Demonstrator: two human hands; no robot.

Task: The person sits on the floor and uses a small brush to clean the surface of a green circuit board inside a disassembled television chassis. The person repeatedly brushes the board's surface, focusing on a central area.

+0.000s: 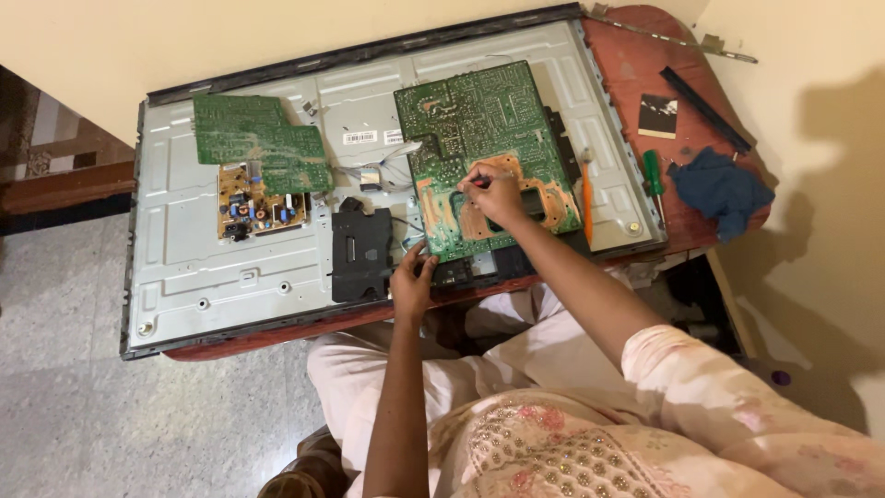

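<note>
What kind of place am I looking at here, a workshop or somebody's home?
Probably a room in a home used for repairs, not a fitted workshop. An opened flat grey metal television back panel lies across a small reddish wooden table on a speckled stone floor, with a green-handled screwdriver beside it.
</note>
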